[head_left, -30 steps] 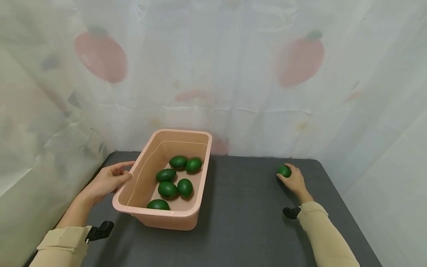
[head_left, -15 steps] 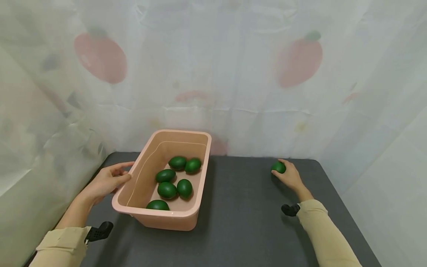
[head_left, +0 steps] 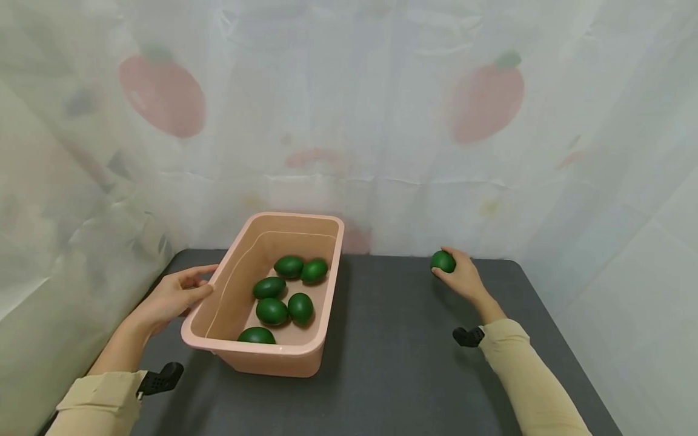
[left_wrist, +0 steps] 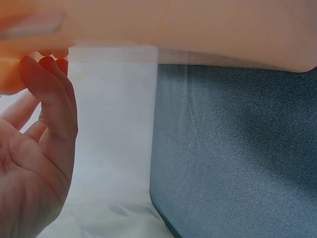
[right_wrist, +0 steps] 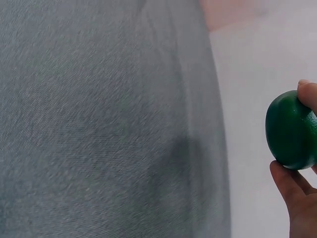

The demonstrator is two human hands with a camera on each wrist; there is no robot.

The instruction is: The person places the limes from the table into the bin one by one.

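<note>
A pink plastic bin (head_left: pixel 322 275) stands on the dark table (head_left: pixel 392 351), left of centre, with several green avocados (head_left: pixel 271 310) lying in it. My left hand (head_left: pixel 173 295) rests against the bin's left rim, fingers straight; in the left wrist view the fingers (left_wrist: pixel 52 94) touch the bin's wall (left_wrist: pixel 188 29). My right hand (head_left: pixel 463 277) grips one green avocado (head_left: pixel 443 261) and holds it above the table at the back right. The right wrist view shows that avocado (right_wrist: pixel 291 130) pinched between fingertips over the grey tabletop.
A white curtain (head_left: pixel 349 121) printed with faded red fruit hangs close behind and around the table. The table's right edge (head_left: pixel 567 345) runs near my right arm. Bare tabletop lies between the bin and my right hand.
My right hand has lifted the avocado and carried it left and towards the back of the table. The left hand and the bin have stayed put.
</note>
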